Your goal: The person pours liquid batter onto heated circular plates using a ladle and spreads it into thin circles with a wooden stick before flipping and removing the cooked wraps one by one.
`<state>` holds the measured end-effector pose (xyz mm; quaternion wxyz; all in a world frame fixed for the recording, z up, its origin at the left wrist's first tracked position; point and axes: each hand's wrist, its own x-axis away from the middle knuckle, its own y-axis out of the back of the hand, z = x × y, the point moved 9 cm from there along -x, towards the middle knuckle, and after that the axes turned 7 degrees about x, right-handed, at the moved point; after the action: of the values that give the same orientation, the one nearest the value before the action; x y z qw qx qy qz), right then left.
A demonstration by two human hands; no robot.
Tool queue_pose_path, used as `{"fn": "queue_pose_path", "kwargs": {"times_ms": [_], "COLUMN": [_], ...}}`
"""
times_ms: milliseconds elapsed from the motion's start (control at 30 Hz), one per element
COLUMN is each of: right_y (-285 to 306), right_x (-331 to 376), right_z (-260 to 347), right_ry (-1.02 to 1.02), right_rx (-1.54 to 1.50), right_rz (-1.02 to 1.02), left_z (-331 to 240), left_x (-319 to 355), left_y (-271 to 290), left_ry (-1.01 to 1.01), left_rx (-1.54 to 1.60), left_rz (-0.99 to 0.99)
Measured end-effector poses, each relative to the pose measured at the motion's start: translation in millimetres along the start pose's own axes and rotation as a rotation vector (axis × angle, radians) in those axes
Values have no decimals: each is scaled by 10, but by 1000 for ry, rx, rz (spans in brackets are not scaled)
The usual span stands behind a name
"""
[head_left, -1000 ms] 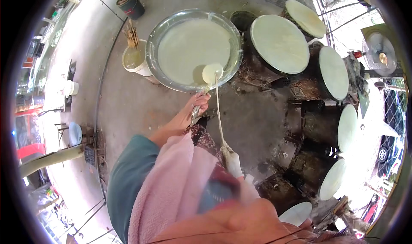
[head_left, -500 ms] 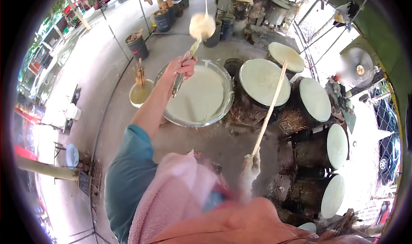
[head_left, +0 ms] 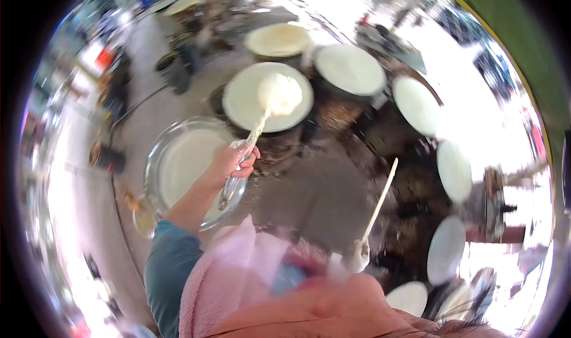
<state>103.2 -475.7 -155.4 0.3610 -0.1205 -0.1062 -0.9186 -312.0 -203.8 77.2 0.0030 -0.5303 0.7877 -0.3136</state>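
Observation:
My left hand (head_left: 235, 162) is closed around the handle of a ladle (head_left: 259, 128). The ladle's round head, coated or filled with pale batter, appears above a round pale-topped griddle (head_left: 241, 103); whether it touches is unclear. Below my left forearm lies a wide metal basin (head_left: 156, 153) of white batter (head_left: 193, 159). On the right, my right hand (head_left: 359, 258), whitish and partly hidden, grips the lower end of a thin wooden stick (head_left: 380, 201). The stick points up and away over the dark floor, its tip apart from the griddles.
Several pale round griddle tops curve around my right side, including a far one (head_left: 278, 40), one beside it (head_left: 350, 70) and one at right (head_left: 446, 250). Left of the basin sits a small bucket (head_left: 143, 222). A dark bin (head_left: 107, 157) stands farther left.
My view has turned right, toward the griddles. The ladle has moved from beyond the basin, where batter trailed from it, to above a griddle. The stick has dropped lower, away from the griddle tops.

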Motion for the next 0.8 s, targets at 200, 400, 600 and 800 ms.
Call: {"fn": "queue_pose_path", "kwargs": {"times_ms": [200, 400, 600, 800], "right_y": [1158, 2169, 2801, 3482], "right_x": [459, 864, 602, -172], "right_z": [-248, -400, -457, 79], "right_ry": [-127, -274, -207, -22], "right_rx": [-174, -405, -566, -327], "right_rz": [-419, -763, -1010, -1232], "left_z": [1540, 2708, 3861, 5184], "left_x": [-1004, -1430, -1552, -1476], "left_y": [-1648, -3934, -5978, -7277], "left_ry": [683, 890, 896, 765], "left_rx": [50, -269, -491, -600], "left_rz": [457, 774, 1097, 1225]}}
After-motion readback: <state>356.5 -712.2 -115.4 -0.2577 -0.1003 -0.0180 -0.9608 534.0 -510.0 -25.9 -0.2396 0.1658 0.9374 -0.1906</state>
